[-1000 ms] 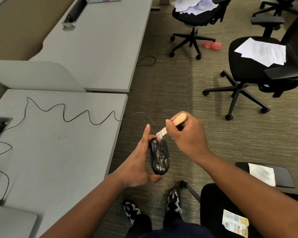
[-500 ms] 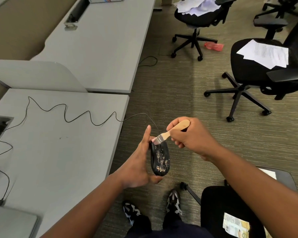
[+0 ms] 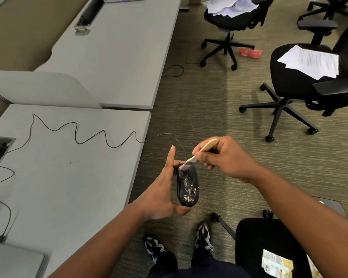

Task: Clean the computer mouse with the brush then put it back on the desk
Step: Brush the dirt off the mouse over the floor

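Head view, inspector: where is the computer mouse (image 3: 187, 187)?

— Off the tabletop (image 3: 68, 177), held over the carpet beside its front edge. Left hand (image 3: 163, 189) grips it, thumb under the near end, fingers behind the far end, index finger standing straight. Pale crumbs speckle its black shell.

And the other hand?

— Right hand (image 3: 227, 157) pinches the wooden handle of the brush (image 3: 199, 153); bristles touch the mouse's far end.

The cable (image 3: 88, 135)?

— Runs in loose waves across the tabletop, off the edge, to the mouse.

Surroundings?

— Black office chair (image 3: 301, 85) carrying papers (image 3: 311, 61), well apart.
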The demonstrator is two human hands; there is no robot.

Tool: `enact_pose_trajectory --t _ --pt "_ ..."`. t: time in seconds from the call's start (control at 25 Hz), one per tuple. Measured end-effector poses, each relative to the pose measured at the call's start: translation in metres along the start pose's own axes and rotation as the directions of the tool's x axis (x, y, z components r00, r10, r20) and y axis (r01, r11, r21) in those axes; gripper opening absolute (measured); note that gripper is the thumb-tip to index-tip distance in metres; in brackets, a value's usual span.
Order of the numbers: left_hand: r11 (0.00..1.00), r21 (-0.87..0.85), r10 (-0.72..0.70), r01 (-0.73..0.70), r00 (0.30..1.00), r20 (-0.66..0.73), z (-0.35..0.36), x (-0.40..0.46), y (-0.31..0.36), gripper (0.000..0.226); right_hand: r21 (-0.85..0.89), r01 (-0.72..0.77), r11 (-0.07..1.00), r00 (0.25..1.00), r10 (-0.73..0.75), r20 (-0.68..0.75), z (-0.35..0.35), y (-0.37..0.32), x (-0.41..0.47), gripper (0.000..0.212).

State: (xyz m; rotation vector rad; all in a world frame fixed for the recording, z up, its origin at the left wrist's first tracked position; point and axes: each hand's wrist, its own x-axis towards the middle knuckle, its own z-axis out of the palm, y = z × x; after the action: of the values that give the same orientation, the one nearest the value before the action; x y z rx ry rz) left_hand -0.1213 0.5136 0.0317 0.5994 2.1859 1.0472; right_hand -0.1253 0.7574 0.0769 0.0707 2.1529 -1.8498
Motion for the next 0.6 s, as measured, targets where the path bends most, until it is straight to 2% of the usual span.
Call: enact_pose_trajectory --t 0.12,0.28,0.36,0.52,0.6 --pt "1.000 -0.014 0.012 -0.012 1.000 0.007 -0.0001 0.0008 0.0008 0.162 -0.090 0.050 0.995 0.998 -0.054 -0.041 -0.0054 0.0014 0.0028 0.004" --pt "0.999 -0.019 0.033 -0.033 0.999 -0.007 -0.0008 0.0024 -0.0004 0.160 0.080 0.017 0.997 1.000 -0.016 -0.016 -0.0063 0.0011 -0.0005 0.006" --pt "0.999 -0.023 0.033 -0.033 0.999 -0.014 -0.0005 0.0015 -0.0015 0.159 0.073 -0.009 0.997 1.000 0.011 -0.024 -0.0045 0.0038 -0.0001 0.005" --pt "0.999 -0.026 0.040 -0.041 0.999 -0.033 0.0013 -0.0010 -0.0009 0.158 -0.004 -0.026 1.000 0.990 0.025 -0.141 -0.0081 0.0067 0.0009 0.004" --pt "0.999 -0.029 0.039 -0.040 0.999 -0.037 0.0007 -0.0013 -0.0005 0.158 0.064 -0.029 0.998 0.988 0.038 -0.148 -0.0111 0.0045 0.0006 0.003"
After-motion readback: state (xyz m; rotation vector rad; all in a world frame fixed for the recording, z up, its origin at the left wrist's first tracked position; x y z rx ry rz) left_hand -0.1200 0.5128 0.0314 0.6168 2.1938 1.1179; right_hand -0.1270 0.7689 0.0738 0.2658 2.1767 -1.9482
